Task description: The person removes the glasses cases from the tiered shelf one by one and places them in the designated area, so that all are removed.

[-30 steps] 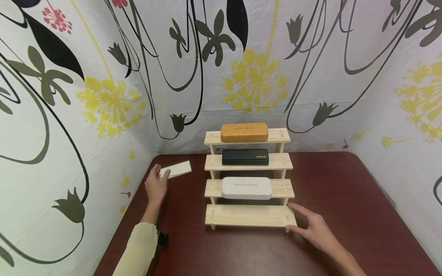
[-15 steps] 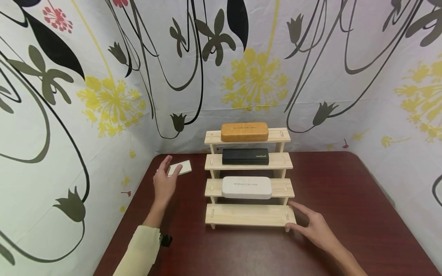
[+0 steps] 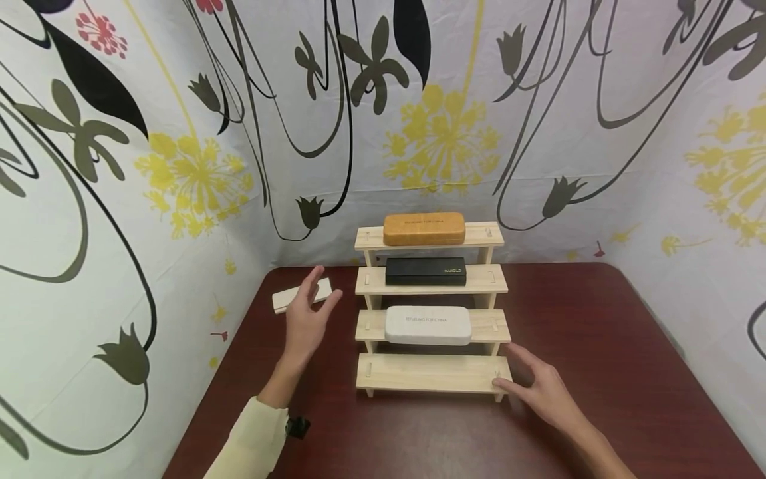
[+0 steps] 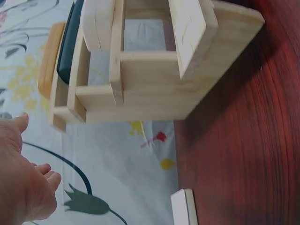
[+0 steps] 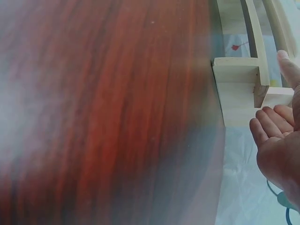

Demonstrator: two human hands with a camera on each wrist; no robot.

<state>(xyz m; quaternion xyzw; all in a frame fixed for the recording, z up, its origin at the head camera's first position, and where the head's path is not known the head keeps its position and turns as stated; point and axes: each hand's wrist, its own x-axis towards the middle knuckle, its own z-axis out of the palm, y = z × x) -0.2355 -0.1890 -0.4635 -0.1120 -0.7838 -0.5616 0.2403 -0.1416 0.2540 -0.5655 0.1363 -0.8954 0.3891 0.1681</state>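
My left hand [image 3: 306, 326] hovers left of a pale wooden four-step display rack [image 3: 419, 374], fingers spread and holding nothing. Behind it on the table lies a flat white box [image 3: 284, 299], partly hidden by the fingers. At the rack's right end is my right hand [image 3: 549, 396], its thumb over the lowest step and its fingers behind that step's end; contact is hard to tell. From top to third step, the rack bears a tan oblong case [image 3: 423, 229], a black case [image 3: 421, 272] and a white case [image 3: 427, 326]. Nothing lies on the lowest step.
The rack stands on a dark red wooden table [image 3: 598, 319]. White cloth [image 3: 538, 133] printed with flowers hangs behind the table and on both sides. A dark band with a small black device [image 3: 296, 427] sits on the left wrist.
My left hand has moved right and away from the flat white box, which stays on the table. My right hand has shifted slightly, its thumb coming further over the lowest step.
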